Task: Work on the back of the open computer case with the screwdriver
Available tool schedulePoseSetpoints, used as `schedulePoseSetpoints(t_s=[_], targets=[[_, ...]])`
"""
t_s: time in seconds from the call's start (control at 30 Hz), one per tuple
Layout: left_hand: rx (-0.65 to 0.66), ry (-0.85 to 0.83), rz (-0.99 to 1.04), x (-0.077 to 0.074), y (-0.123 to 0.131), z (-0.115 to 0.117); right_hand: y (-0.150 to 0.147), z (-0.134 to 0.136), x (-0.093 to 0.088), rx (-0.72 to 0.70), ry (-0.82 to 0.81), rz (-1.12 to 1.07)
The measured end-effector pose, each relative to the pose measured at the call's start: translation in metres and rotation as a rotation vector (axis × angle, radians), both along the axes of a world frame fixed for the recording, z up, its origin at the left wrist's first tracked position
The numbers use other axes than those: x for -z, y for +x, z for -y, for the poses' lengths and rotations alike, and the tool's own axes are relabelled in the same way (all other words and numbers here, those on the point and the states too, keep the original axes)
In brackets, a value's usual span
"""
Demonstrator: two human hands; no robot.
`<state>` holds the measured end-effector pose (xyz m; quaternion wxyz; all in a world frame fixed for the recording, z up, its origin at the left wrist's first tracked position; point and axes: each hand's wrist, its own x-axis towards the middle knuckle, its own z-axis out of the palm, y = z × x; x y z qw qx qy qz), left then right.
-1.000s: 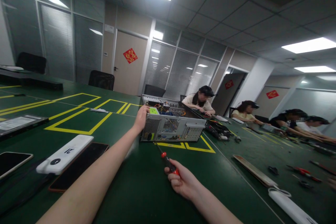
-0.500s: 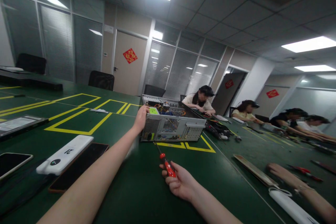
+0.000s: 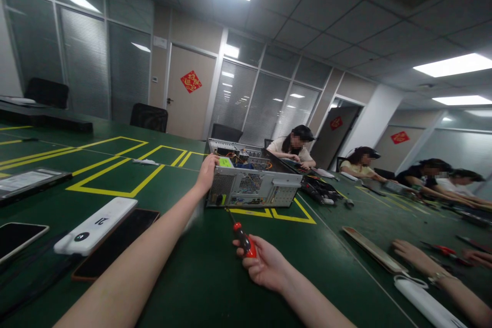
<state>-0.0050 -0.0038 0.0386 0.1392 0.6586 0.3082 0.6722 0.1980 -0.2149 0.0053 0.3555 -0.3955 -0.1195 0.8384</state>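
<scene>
An open desktop computer case (image 3: 265,187) lies on its side with its rear panel facing me; cables and a green-labelled power supply (image 3: 225,163) show inside. My left hand (image 3: 207,171) grips its left top edge, the fingers partly hidden behind it. In my right hand (image 3: 263,261) is a screwdriver (image 3: 245,241) with a red and black handle. Its shaft points up and away toward the lower left corner of the rear panel. Whether the tip touches the case I cannot tell.
On the left of the green table (image 3: 200,287) lie a white power bank (image 3: 96,225), a dark phone (image 3: 119,241), another phone (image 3: 19,241) and a hard drive (image 3: 33,184). At right, a co-worker's hand (image 3: 411,253) is near red-handled pliers (image 3: 449,252). Several people sit beyond.
The screwdriver handle has turned in my right hand, showing more of its black side. My left hand and the case stay put. Another person's hand has appeared at the right edge.
</scene>
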Motion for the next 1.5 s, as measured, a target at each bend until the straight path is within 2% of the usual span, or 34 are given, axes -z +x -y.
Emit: schedulePoseSetpoints(t_s=[0.23, 0.4, 0.6, 0.9, 1.2, 1.5], targets=[[0.001, -0.022, 0.004, -0.0001, 0.0, 0.0014, 0.0023, 0.0013, -0.0047, 0.017, -0.052, 0.063], [0.004, -0.013, 0.012, 0.0006, 0.0004, -0.0011, -0.0021, 0.0026, -0.0098, 0.083, -0.04, 0.068], [0.006, -0.02, 0.033, 0.0022, 0.0012, -0.0039, -0.0009, 0.0015, -0.0062, 0.078, 0.007, 0.02], [-0.001, -0.04, 0.022, 0.0011, 0.0006, -0.0011, -0.0003, 0.0027, -0.0095, 0.077, -0.01, 0.143], [-0.007, -0.028, 0.006, 0.0004, -0.0004, 0.0002, 0.0014, 0.0005, -0.0057, 0.109, -0.003, 0.006], [-0.007, -0.005, 0.009, 0.0012, 0.0006, -0.0026, 0.0034, -0.0024, -0.0051, 0.11, 0.032, 0.095]])
